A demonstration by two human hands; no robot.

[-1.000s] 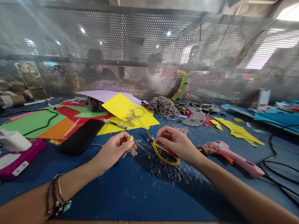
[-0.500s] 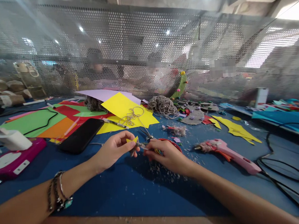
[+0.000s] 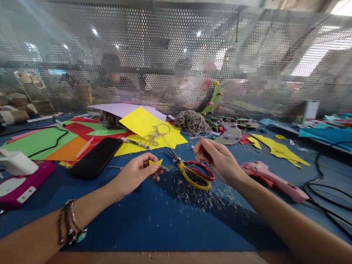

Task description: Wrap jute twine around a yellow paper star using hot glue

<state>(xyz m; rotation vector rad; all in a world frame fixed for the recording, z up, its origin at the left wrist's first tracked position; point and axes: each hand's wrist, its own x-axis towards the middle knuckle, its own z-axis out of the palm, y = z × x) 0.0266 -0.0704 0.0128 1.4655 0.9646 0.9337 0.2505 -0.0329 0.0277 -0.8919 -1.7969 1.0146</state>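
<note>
My left hand [image 3: 132,173] pinches a small piece of yellow paper [image 3: 156,162], with grey yarn [image 3: 164,168] sticking out at its right side. Just right of it, scissors [image 3: 183,171] with one yellow and one red handle lie on the blue table, blades pointing away from me. Over the far right of their handles I hold up my right hand [image 3: 218,159], its fingers curled and pressed together. Whatever may be between those fingertips is too small to make out. Pale scraps [image 3: 211,200] are scattered under and around the scissors.
A pink glue gun [image 3: 284,186] with a black cord lies on the right. Behind are tangled grey yarn [image 3: 192,123] and yellow paper [image 3: 141,126]. On the left lie a black phone [image 3: 96,157] and a purple power strip [image 3: 20,191]. A perforated metal screen [image 3: 157,36] stands behind.
My right hand has come away from the yarn by my left hand, moving right and up. The scissors it covered now show fully. My left hand keeps its pinch on the yellow paper.
</note>
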